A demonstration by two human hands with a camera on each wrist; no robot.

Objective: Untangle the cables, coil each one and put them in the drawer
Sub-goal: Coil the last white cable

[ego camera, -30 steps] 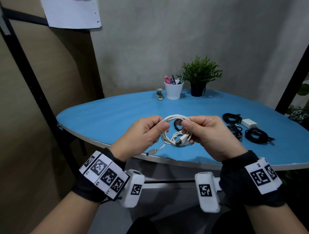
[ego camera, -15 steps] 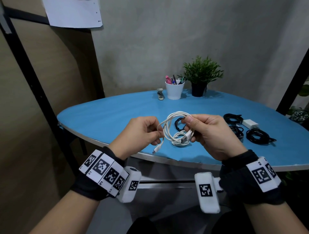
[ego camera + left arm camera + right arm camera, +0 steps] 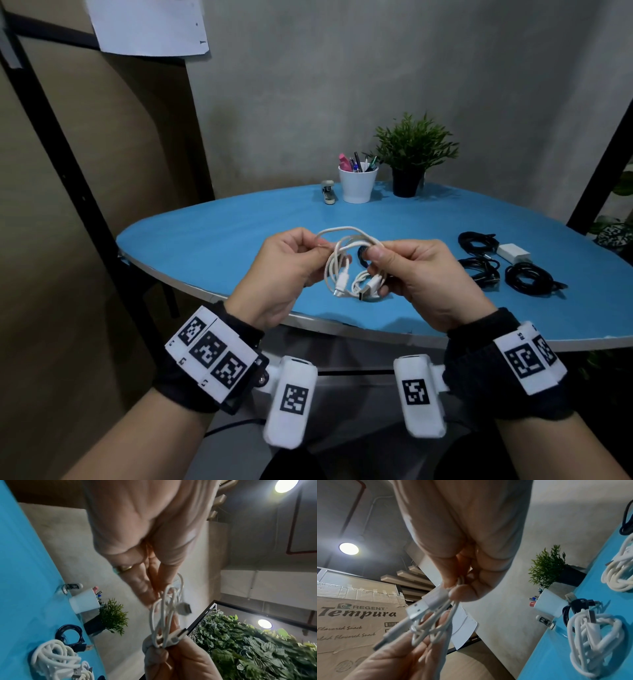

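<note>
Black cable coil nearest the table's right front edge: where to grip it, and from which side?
Probably from above, pinching across the bundled strands of the black cable coil on its near-left arc. It lies flat on the table, so only a top approach gets fingers round the loops. Its connector tail pokes out right; gripping there would likely let the loops spill.

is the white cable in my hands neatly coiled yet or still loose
Still loose: the white cable hangs in uneven loops between both hands, both plugs dangling free.

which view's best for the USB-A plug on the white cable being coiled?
Right wrist: USB-A plug is close, metal shell clear, by the right hand. Left wrist shows it smaller, blurred. Head shows it tiny, low in the white cable.
</note>
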